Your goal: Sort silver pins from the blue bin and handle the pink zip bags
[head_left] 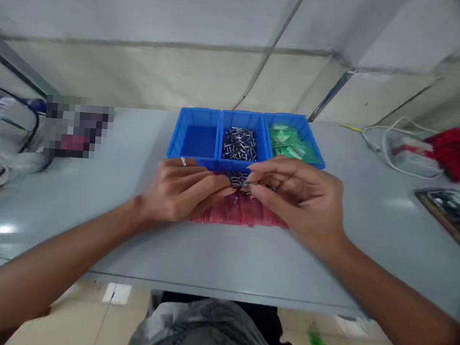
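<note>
My right hand [302, 198] pinches a small metal screw between thumb and forefinger, over a loose pile of screws [237, 179]. My left hand [185, 190], with a ring on one finger, has its fingers closed at the left side of that pile; what they hold, if anything, is hidden. Beneath both hands lies a red plastic sheet or bag [243, 210]. Just behind it stand three joined blue bins. The left bin [197, 157] shows a bare bottom, the middle bin [237, 165] holds many screws, and the right bin [314, 147] holds green plastic packets [289, 142].
The grey table [224, 261] runs up to a pale wall. Cables and white equipment [15, 141] crowd the left end. At the right are a white cable [385, 146], a red cloth-like item [459, 154] and a dark tray-like object [447, 214].
</note>
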Demonstrator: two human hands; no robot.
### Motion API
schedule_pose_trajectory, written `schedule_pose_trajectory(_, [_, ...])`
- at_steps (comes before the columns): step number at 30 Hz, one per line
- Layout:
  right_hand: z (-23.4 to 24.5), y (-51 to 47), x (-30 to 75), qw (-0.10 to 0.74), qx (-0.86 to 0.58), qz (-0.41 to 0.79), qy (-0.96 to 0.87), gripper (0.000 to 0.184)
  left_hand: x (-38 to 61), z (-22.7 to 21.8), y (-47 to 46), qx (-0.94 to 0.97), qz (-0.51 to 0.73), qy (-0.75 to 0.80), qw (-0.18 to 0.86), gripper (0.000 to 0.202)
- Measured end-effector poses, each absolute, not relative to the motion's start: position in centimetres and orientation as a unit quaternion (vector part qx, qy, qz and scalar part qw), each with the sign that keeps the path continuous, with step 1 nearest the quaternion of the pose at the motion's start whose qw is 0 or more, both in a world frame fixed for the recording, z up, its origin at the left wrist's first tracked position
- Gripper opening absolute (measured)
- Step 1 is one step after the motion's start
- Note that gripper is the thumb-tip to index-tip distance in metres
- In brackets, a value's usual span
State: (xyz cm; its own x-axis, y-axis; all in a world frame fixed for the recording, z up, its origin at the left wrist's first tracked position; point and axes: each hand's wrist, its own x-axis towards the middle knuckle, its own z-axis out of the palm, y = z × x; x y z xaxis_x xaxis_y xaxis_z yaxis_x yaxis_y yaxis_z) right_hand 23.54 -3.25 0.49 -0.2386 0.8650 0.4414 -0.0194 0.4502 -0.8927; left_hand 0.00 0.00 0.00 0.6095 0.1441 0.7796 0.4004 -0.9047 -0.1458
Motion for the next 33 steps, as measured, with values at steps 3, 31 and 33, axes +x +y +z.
schedule_pose_trajectory(3, [0.40, -3.42, 23.71, 0.527, -0.338, 0.418, -0.658, 0.030, 0.06, 0.06, -0.08, -0.882, -0.415, -0.157, 0.158, 0.016])
schedule_pose_trajectory(31, [0.58, -3.39, 23.68, 0.559, -0.335, 0.405, -0.641, 0.018, -0.25, -0.29, 0.03, -0.875, -0.422, -0.195, 0.134, 0.012])
schedule_pose_trajectory(33, [0.54, -3.38, 23.68, 0.551, -0.337, 0.411, -0.643, 0.016, -0.24, -0.30, 0.00, -0.878, -0.413, -0.198, 0.140, 0.008])
